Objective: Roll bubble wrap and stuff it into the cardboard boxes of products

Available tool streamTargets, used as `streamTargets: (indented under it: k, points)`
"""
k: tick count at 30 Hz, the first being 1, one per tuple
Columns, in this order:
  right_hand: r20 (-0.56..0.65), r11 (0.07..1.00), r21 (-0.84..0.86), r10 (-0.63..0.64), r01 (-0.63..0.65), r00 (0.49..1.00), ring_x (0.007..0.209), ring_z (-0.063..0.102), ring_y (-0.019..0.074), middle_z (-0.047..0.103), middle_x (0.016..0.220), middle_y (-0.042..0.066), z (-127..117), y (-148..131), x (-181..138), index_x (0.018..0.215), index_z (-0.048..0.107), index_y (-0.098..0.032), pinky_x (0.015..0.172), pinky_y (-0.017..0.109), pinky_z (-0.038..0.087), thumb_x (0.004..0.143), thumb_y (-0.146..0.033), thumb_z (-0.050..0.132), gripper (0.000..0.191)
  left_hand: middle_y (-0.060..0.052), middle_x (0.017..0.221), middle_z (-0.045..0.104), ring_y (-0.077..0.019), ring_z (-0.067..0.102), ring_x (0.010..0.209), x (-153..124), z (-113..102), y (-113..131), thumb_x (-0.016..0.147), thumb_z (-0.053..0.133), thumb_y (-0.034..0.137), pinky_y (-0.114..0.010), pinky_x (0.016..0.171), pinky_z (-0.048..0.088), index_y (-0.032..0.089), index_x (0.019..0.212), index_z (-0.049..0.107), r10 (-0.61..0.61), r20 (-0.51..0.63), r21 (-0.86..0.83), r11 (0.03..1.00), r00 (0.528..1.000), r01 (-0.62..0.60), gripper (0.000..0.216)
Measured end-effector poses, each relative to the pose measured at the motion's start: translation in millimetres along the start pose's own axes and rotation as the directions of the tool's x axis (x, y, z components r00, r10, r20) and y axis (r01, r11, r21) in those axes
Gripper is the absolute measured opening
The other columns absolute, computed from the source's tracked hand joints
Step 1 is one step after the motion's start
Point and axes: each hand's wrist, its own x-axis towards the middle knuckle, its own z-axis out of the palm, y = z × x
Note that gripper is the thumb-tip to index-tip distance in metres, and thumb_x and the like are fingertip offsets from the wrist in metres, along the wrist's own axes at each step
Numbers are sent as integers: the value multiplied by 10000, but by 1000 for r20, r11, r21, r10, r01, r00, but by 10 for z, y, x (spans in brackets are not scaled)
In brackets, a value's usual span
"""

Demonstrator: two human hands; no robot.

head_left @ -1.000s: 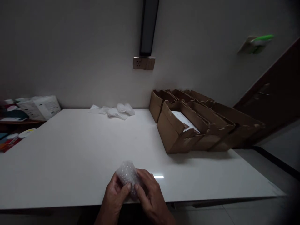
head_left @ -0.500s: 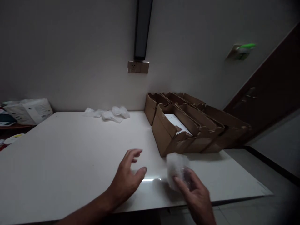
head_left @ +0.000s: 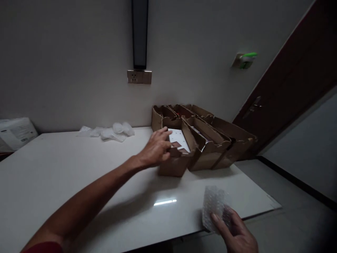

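My left hand reaches across the white table to the nearest cardboard box; its fingers rest over the box's left wall, partly curled, beside a white sheet inside. My right hand is at the table's near right edge, closed around a small bundle wrapped in bubble wrap, held upright just above the tabletop.
Several open cardboard boxes stand in a row against the wall at the back right. Crumpled clear plastic bags lie at the back of the table. A white package sits far left. A dark door is on the right.
My hands have parted: the left let go of the bubble-wrapped bundle and stretched forward to the nearest box. The right carried the bundle rightward. The view has swung to the right.
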Motion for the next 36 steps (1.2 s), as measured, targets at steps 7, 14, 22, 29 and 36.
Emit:
streamTargets:
  k: [7,14,22,29,36]
  points:
    - [113,994,89,59,-70,992,1010,684,312,754,1051,77,160,-135,41,1026,717,-164,791,299,588,549,-579,820,640,-55,1521,480,-368,421,1399,-1164,-1088,-929,796,721,433,-581,1124,341,285,829,779,-265,65,-185,944,962,273,162]
    - [328,978,166,69,-129,942,1163,629,327,707,1223,100,619,-371,176,1153,685,-185,886,321,558,552,-569,837,728,-106,1449,539,-351,549,1274,-2330,-1203,-1096,639,842,495,-476,1054,454,259,1069,692,-796,-275,-707,548,540,448,513]
    - [614,951,302,-146,-60,775,1002,664,259,731,1069,63,1494,-877,303,1093,673,-227,880,342,520,712,-525,781,495,-151,1518,442,-354,448,1376,-2918,-366,-868,713,775,550,-469,1078,437,253,1465,377,-856,-169,-913,323,489,250,901]
    - [786,873,391,-152,-291,600,1020,681,277,724,1123,105,2129,-1128,257,1124,645,-192,870,363,518,715,-537,759,547,-155,1495,466,-344,506,1333,-2831,-207,-702,791,695,312,-502,1065,454,252,1463,369,-844,-62,-822,346,533,452,750]
    - [785,871,393,-153,-293,600,1008,690,273,716,1135,95,2069,-1066,-111,1189,603,-207,833,365,543,811,-546,658,511,-127,1324,631,-328,598,1219,-2587,-262,-878,701,680,248,-445,1008,507,198,1290,571,-847,-94,-823,362,523,438,600]
